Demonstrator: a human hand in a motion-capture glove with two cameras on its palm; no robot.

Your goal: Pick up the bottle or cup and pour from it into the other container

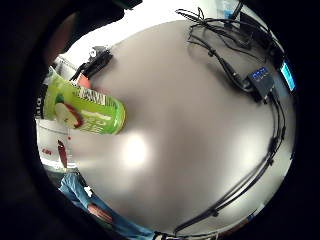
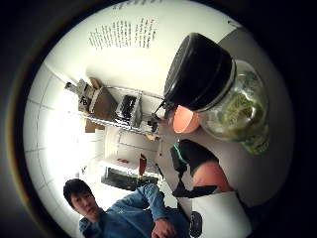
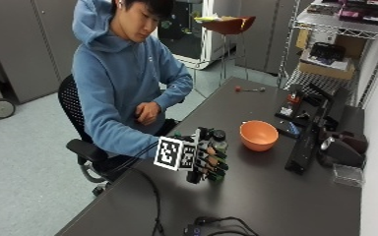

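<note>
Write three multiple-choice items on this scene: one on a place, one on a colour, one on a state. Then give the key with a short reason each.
1. Where is the bowl?
A. on the table, beyond the bottle
B. on the wire shelf
C. on the floor

2. What colour is the bottle's cap?
A. white
B. black
C. red

3. What is the gloved right hand doing?
A. resting flat on the table
B. gripping the bottle
C. holding the bowl

Key: 1 A, the outside view shows the orange bowl on the dark table, apart from the bottle. 2 B, the thumb side palm view shows a black cap. 3 B, the fingers are curled round the upright bottle.
</note>
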